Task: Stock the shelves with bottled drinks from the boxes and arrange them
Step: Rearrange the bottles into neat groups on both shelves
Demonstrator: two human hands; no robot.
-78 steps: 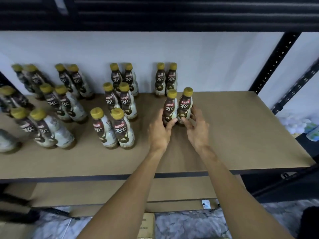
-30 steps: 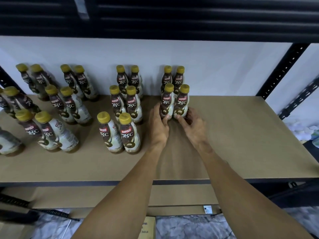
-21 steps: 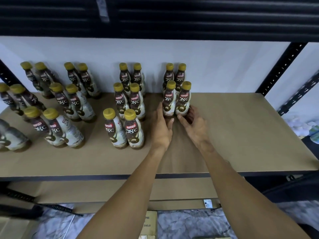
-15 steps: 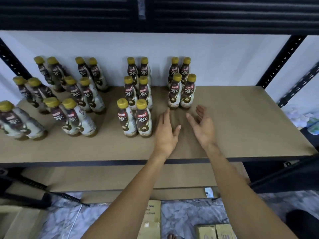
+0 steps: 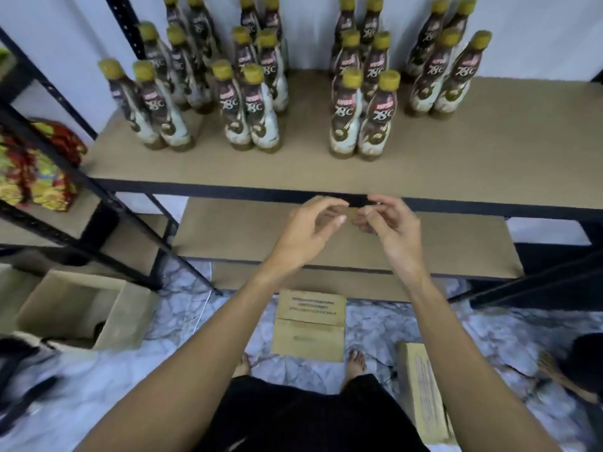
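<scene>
Several brown-and-white coffee bottles with yellow caps stand in paired columns on the brown shelf (image 5: pixel 489 158). The rightmost column's front pair (image 5: pixel 440 79) stands near the back. The column to its left ends in a nearer front pair (image 5: pixel 362 115). My left hand (image 5: pixel 310 230) and my right hand (image 5: pixel 391 226) hover side by side below the shelf's front edge, fingers loosely curled, holding nothing. Neither hand touches a bottle.
A flattened cardboard piece (image 5: pixel 310 324) lies on the marble floor between my feet. An open box (image 5: pixel 78 308) sits at the left and a closed box (image 5: pixel 424 393) at the right. Snack packs (image 5: pixel 36 168) fill the left rack. A lower shelf (image 5: pixel 456 249) lies behind my hands.
Both hands let go of the bottle pair at the rightmost column and drew back off the shelf to below its front edge. My view has tilted down toward the floor.
</scene>
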